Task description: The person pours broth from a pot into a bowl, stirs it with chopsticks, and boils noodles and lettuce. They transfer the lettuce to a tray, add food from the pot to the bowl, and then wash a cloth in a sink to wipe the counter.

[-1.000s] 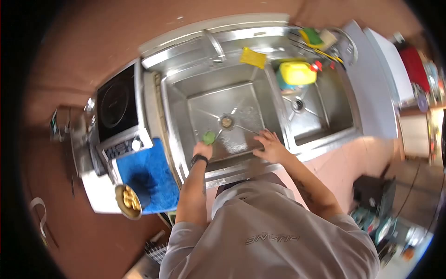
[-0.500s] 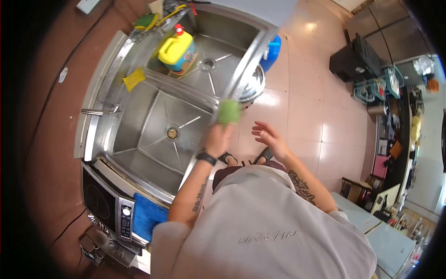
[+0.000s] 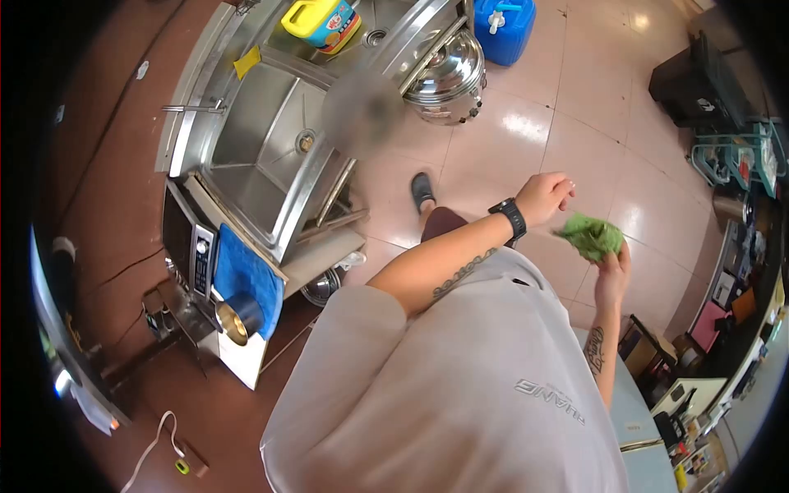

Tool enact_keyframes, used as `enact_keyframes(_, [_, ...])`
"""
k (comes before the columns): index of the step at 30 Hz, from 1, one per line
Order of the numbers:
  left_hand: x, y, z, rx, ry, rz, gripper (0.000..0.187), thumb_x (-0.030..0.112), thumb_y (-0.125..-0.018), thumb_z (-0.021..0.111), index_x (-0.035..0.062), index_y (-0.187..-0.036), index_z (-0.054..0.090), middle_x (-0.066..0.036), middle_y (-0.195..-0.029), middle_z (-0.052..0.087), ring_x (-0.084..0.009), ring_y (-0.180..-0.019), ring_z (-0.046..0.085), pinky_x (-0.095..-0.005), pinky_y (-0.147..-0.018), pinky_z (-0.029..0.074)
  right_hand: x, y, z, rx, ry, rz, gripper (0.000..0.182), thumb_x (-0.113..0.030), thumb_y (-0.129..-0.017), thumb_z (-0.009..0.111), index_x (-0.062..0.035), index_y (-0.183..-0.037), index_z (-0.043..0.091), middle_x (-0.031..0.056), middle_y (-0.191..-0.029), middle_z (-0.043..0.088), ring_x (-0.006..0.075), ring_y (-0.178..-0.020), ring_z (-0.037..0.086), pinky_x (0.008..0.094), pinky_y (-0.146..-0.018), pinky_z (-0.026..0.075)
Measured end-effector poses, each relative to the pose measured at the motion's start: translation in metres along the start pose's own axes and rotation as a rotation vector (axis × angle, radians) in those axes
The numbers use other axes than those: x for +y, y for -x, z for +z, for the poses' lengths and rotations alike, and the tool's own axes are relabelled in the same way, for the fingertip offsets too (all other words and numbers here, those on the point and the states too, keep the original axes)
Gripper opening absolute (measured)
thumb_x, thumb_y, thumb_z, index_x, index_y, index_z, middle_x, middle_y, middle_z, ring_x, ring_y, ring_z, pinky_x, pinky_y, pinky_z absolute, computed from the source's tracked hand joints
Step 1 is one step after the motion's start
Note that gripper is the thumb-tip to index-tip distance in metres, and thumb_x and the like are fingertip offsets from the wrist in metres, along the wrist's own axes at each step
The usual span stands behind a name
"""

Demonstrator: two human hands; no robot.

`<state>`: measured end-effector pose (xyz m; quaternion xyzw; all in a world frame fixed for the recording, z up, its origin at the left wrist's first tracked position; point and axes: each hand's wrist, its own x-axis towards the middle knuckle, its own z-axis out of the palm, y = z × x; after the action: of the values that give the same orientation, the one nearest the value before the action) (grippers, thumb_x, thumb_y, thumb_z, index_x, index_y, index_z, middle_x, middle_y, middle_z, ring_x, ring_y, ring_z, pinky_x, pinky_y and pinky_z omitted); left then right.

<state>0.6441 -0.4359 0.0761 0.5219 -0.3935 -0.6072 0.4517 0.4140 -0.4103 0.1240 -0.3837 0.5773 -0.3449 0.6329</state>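
My right hand (image 3: 611, 278), at the right, grips a crumpled green cloth (image 3: 593, 237) that sticks out above its fingers. Just left of the cloth is my left hand (image 3: 546, 199), with a black watch (image 3: 509, 219) on its wrist. Its fingers are curled in, apart from the cloth, and nothing shows in them. Both hands are held out over the tiled floor, to the right of the sink.
The steel double sink (image 3: 300, 209) holds a yellow jug (image 3: 322, 23). A lidded steel pot (image 3: 448, 78) and a blue container (image 3: 504, 33) stand beside it. A grey blur covers part of the sink's edge. At the right are a black bin (image 3: 699, 86) and a pale worktop (image 3: 633, 411).
The green cloth has passed from my left hand to my right. My body has turned right, away from the sink, and both hands have moved right. My left fingers are now curled.
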Motion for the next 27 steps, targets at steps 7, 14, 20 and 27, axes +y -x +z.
enact_keyframes(7, [0.016,-0.062,0.163,-0.468,-0.294,0.011,0.040,0.032,-0.092,0.065,-0.0017,-0.112,0.061,-0.010,-0.100,0.068,-0.0173,-0.092,0.064,-0.0326,-0.084,0.051,-0.058,-0.008,-0.157,0.116,-0.053,-0.202,0.037,-0.005,-0.086,0.052,0.0059,-0.121,0.054,0.0095,-0.112,0.062,0.0158,-0.106,0.057,0.0322,-0.096,0.043])
enact_keyframes(14, [0.051,-0.165,0.329,-0.647,0.270,-0.190,0.032,0.023,-0.097,0.058,-0.0001,-0.118,0.060,-0.008,-0.110,0.066,-0.0164,-0.099,0.062,-0.0326,-0.090,0.049,-0.074,-0.041,-0.272,0.279,0.007,-0.115,0.022,-0.014,-0.093,0.062,0.0001,-0.110,0.060,0.0022,-0.096,0.063,0.0084,-0.082,0.057,0.0248,-0.070,0.048])
enact_keyframes(20, [0.074,-0.280,0.501,-0.881,-0.226,-0.217,0.029,0.025,-0.098,0.056,-0.0011,-0.095,0.067,-0.006,-0.083,0.069,-0.0144,-0.077,0.063,-0.0331,-0.071,0.052,-0.101,-0.053,-0.409,0.830,-0.119,-0.183,0.009,-0.009,-0.092,0.061,-0.0031,-0.094,0.055,-0.0002,-0.087,0.059,0.0067,-0.083,0.054,0.0242,-0.074,0.047])
enact_keyframes(27, [0.130,-0.340,0.732,-1.248,-0.361,0.041,0.039,0.036,-0.101,0.049,0.0002,-0.097,0.065,-0.002,-0.084,0.065,-0.0130,-0.080,0.064,-0.0304,-0.069,0.053,-0.135,-0.057,-0.533,1.112,-0.528,-0.155,0.020,-0.010,-0.089,0.058,-0.0017,-0.107,0.057,0.0056,-0.098,0.062,0.0139,-0.091,0.059,0.0306,-0.085,0.048])
